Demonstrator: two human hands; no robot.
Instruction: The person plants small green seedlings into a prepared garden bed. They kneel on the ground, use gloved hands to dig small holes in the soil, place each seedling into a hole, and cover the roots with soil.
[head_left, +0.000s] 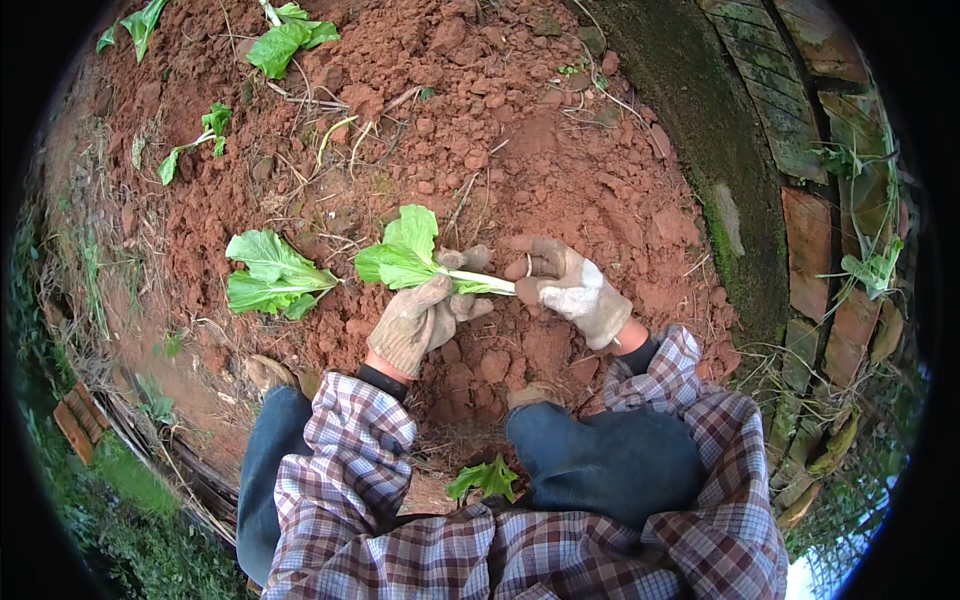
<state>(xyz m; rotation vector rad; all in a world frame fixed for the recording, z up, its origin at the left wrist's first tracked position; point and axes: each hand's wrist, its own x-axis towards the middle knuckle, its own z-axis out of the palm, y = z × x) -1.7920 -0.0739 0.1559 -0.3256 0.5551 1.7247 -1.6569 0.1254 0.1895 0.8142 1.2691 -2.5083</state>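
My left hand (427, 319), in a soiled knit work glove, grips a leafy green seedling (405, 253) where its leaves meet the pale stem. The plant lies nearly level above the soil, leaves to the left and stem to the right. At the stem's lower end are the gloved fingers of my right hand (574, 289), closed around it and hiding the tip. A thin, pale curved strand (529, 265) shows by those fingers. Left of my hands, another leafy seedling (274, 275) rests on the reddish soil (592, 202).
Wilted seedlings (285, 45) lie on the soil toward the top left. Along the right runs a mossy concrete edge (682, 97) beside old bricks (806, 247). My knees (600, 457) flank the near ground, with a green leaf (484, 478) between them. Dry stems are scattered about.
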